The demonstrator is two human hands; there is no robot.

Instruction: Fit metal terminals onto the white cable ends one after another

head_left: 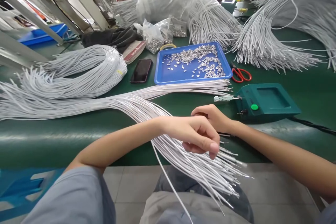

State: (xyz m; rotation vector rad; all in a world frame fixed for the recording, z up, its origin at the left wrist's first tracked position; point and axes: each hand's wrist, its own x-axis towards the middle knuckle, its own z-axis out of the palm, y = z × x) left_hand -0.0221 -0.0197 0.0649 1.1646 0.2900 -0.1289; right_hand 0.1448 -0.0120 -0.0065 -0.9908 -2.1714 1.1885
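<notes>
My left hand is above a bundle of white cables that hangs over the table's front edge. Its fingers are curled, and what they hold, if anything, cannot be made out. Just behind it is my right hand, its fingers bent and partly hidden by the left one. To its right stands a green device with a green button and a pale metal tip. Beyond both hands, a blue tray holds many small metal pieces. More white cable ends lie along the tray's front edge.
Red-handled scissors and a dark phone flank the tray. Coiled cables lie at left, a plastic-wrapped bundle behind, and loose cables at back right. Bags of metal pieces sit behind the tray. A black cord runs right.
</notes>
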